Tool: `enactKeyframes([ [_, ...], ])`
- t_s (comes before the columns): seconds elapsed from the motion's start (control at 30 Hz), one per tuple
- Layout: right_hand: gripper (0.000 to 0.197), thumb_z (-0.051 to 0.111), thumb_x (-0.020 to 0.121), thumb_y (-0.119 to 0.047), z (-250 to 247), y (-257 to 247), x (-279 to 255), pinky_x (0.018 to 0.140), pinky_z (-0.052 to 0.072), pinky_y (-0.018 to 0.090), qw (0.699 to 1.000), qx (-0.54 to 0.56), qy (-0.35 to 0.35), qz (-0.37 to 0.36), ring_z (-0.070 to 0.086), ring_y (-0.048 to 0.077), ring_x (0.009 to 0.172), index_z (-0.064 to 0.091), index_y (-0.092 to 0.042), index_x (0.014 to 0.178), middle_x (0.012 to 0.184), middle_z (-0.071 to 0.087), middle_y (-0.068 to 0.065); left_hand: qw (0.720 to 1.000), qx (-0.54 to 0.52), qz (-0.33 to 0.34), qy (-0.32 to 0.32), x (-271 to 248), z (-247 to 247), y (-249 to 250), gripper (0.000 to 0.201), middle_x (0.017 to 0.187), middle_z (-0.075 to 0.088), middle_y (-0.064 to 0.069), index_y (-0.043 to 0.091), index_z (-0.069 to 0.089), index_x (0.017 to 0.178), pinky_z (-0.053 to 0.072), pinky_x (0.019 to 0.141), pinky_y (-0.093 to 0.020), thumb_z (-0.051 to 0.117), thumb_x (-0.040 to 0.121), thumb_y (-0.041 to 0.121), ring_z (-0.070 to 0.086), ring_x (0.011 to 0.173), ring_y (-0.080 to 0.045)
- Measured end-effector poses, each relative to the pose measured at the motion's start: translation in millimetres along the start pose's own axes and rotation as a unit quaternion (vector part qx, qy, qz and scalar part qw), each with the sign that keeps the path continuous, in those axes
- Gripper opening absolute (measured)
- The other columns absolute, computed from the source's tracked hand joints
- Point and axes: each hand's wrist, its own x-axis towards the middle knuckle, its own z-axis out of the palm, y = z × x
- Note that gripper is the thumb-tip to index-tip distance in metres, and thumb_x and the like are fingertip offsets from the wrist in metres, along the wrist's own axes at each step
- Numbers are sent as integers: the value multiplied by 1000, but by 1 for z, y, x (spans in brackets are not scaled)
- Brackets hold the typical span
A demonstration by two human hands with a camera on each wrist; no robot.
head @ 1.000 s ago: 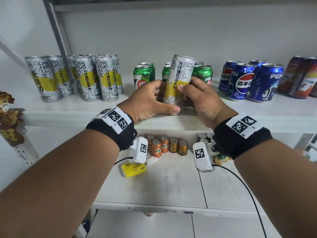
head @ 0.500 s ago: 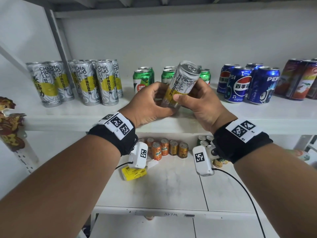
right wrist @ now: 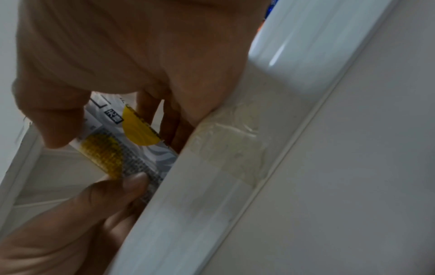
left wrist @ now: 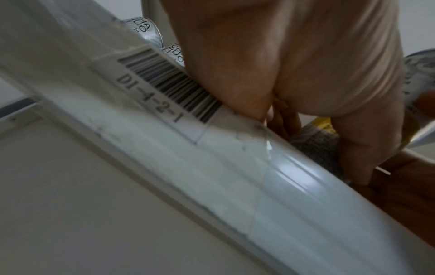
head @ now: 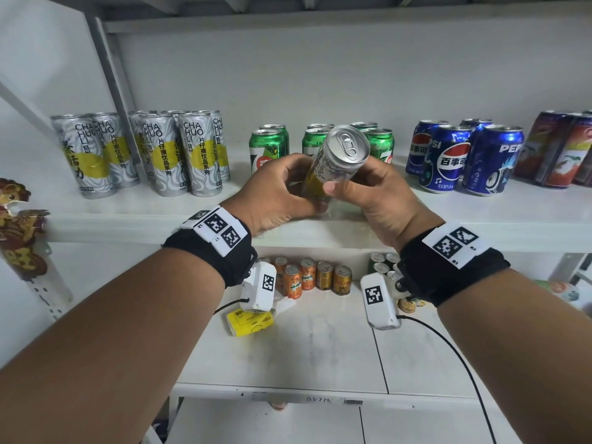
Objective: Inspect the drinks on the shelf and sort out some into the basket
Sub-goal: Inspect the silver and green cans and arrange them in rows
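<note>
You can read "CHA HUO LI" on the tall silver cans (head: 163, 155), "PEPSI" on the blue cans (head: 448, 158), and "D1-1-2-1" on the shelf-edge barcode label (left wrist: 164, 89).

Held can: a tall silver-and-yellow aluminium drink can (head: 333, 161), tilted, its pull-tab top facing the camera.
Hands: left hand (head: 275, 193) and right hand (head: 381, 193) grip its sides.
Shelf: white metal shelf (head: 480, 216) carries matching tall cans (head: 166, 152), green cans (head: 267, 145), blue Pepsi cans (head: 448, 155).

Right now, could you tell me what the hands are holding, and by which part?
Both hands hold one tall silver-and-yellow can, tilted with its top toward the camera. The left hand grips its lower body; the right hand grips the middle of its side.
</note>
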Motion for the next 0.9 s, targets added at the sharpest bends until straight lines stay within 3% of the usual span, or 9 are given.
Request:
enactKeyframes([
  [0.1, 48, 88, 79, -21, 2, -2, 1, 94, 60, 35, 1000, -11, 12, 9, 72, 25, 117, 72, -11, 122, 122, 77, 8, 1000, -9, 1, -2, -1, -1, 1, 71, 125, 77, 7, 18, 65, 134, 62, 98, -29, 101, 73, 13, 73, 116, -6],
  [0.23, 47, 80, 84, -45, 5, -6, 1, 78, 65, 47, 997, -19, 42, 57, 73, 40, 107, 72, -16, 120, 118, 76, 13, 1000, -16, 0, -10, -2, -1, 0, 66, 122, 78, 4, 24, 65, 127, 60, 106, -42, 102, 72, 22, 74, 118, -12],
  [0.3, 47, 74, 88, -52, 5, -7, 1, 85, 62, 61, 997, -24, 38, 62, 70, 46, 111, 72, -18, 121, 120, 75, 15, 999, -40, -9, -18, -2, 0, 1, 60, 120, 80, 4, 26, 68, 122, 62, 103, -45, 101, 72, 29, 76, 115, -16],
  [0.37, 41, 67, 97, -44, 5, -8, 2, 101, 51, 70, 998, -21, 36, 52, 64, 50, 120, 70, -16, 127, 125, 73, 17, 996, -77, -23, -25, -2, 2, 1, 55, 119, 80, -2, 24, 71, 119, 64, 97, -48, 99, 72, 33, 77, 114, -24],
  [0.5, 31, 62, 102, -16, 3, -5, 5, 108, 44, 70, 997, -22, 49, 62, 57, 53, 125, 65, -4, 130, 129, 69, 25, 990, -129, -44, -42, -1, 4, 0, 46, 118, 80, -11, 20, 76, 119, 67, 83, -46, 94, 78, 32, 79, 111, -31],
  [0.6, 29, 64, 104, -19, 6, -7, 4, 105, 49, 67, 994, -31, 62, 79, 62, 52, 120, 66, -1, 127, 125, 70, 26, 987, -142, -54, -48, 1, 4, 0, 48, 119, 80, -13, 15, 75, 122, 67, 86, -45, 91, 81, 33, 78, 112, -32],
  [0.77, 35, 69, 101, -30, 12, -11, 4, 86, 64, 51, 992, -37, 86, 82, 75, 30, 89, 68, 0, 120, 108, 77, 20, 989, -131, -49, -43, 2, 2, 1, 56, 119, 80, -13, 10, 72, 122, 65, 88, -38, 94, 75, 31, 79, 110, -29],
  [0.83, 35, 69, 100, -33, 14, -12, 4, 83, 65, 46, 991, -45, 87, 92, 78, 31, 92, 69, -3, 116, 105, 79, 15, 987, -145, -51, -50, 2, 1, 1, 47, 116, 81, -15, 8, 71, 120, 66, 83, -35, 92, 80, 21, 80, 106, -30],
  [0.9, 36, 70, 99, -36, 14, -12, 5, 86, 64, 51, 990, -52, 85, 101, 77, 37, 99, 70, -4, 115, 105, 79, 15, 985, -153, -52, -56, 3, 0, 0, 41, 115, 81, -17, 7, 71, 119, 66, 82, -35, 88, 83, 16, 80, 105, -31],
])
